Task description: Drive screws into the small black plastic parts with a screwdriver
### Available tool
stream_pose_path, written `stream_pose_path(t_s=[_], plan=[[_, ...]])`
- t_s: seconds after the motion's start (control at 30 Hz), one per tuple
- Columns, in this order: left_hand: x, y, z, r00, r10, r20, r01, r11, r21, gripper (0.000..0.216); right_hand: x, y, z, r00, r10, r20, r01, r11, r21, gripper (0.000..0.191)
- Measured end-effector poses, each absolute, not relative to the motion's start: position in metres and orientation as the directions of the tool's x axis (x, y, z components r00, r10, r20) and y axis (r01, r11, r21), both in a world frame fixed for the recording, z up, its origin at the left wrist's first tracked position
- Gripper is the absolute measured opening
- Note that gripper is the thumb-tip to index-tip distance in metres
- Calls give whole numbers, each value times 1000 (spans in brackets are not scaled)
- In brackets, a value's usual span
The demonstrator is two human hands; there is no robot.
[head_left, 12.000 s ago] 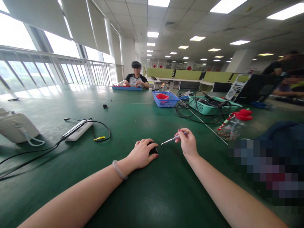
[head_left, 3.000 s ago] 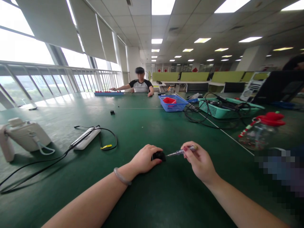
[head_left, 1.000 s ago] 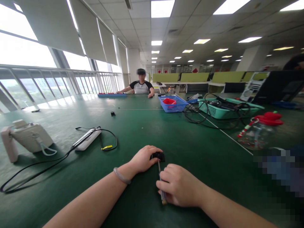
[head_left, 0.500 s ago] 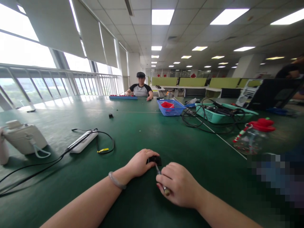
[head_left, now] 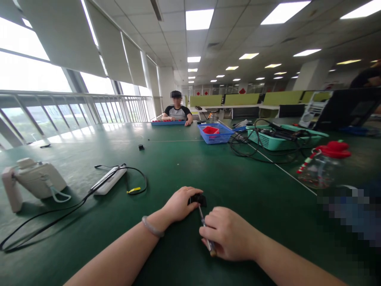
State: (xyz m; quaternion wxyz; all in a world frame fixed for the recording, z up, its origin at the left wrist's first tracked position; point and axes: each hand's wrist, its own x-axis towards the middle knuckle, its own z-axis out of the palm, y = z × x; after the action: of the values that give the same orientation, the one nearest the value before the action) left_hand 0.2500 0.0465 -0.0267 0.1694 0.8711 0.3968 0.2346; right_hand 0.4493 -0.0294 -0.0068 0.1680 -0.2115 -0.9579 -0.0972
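Observation:
On the green tabletop (head_left: 166, 171), a small black part (head_left: 203, 200) is gripped by my left hand (head_left: 180, 204), the fingers curled over its far side and the thumb at its near side. A screwdriver (head_left: 203, 217) with a metal shaft is wrapped in the fingers of my right hand (head_left: 228, 232). Its tip meets the near side of the black part, and its handle slants back toward me. Much of the black part is hidden under my left fingers, so its exact kind does not show.
A white power bank (head_left: 109, 182) with black cables and a beige bottle (head_left: 41, 178) lie at left. Farther off are a blue basket (head_left: 216, 137), a green basket (head_left: 268, 143) with cables, and a red-lidded jar (head_left: 323, 171). A person (head_left: 177, 113) sits opposite.
The view has shifted slightly. My right hand and the screwdriver handle have drawn back a little, showing more of the shaft; my left hand stays on the black part.

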Motion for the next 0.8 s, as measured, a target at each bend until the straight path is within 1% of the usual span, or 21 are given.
stream_pose_path(t_s=[0.1,0.2,0.33,0.43,0.53,0.73,0.8], plan=[[250,46,-27,583,763,278,606,-637,477,41,450,-29,-6,-837,392,383,461,881,106,7],[250,47,-28,586,760,279,605,-640,473,41,450,-29,-4,-787,414,457,500,862,81,8],[250,47,-28,590,758,276,606,-642,469,40,452,-28,-3,-703,463,540,555,832,9,10],[250,47,-28,587,761,276,608,-639,471,41,453,-28,-4,-679,482,554,561,827,-33,10],[250,47,-28,584,762,280,609,-639,470,42,453,-28,-3,-698,463,546,544,839,-15,10],[250,48,-30,592,755,282,605,-648,463,42,452,-28,-2,-765,419,489,513,856,68,8],[250,48,-30,594,754,281,606,-649,461,42,453,-28,-3,-773,416,479,508,858,74,7]])
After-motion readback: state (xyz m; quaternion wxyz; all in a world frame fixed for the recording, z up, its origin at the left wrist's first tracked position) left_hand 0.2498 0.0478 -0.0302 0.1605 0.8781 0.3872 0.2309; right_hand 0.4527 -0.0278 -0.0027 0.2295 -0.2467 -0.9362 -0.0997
